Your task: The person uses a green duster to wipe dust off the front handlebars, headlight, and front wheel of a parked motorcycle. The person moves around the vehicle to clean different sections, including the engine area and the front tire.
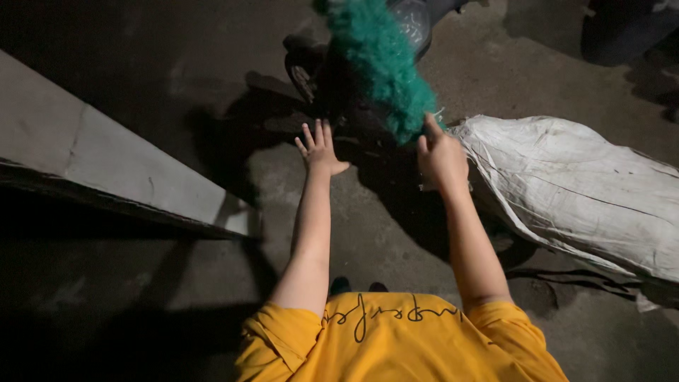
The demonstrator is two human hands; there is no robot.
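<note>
Your right hand [440, 157] is raised over the concrete floor [382, 219], fingers clamped on the lower end of a green fluffy bundle [382, 60] that rises up and away from you. Your left hand [320, 150] is held out beside it, fingers spread apart, touching nothing. A white sack [587, 191] lies on the floor just right of your right hand. A dark wheeled object [311, 71] stands behind the bundle; a grey slab [92, 159] lies to your left
</note>
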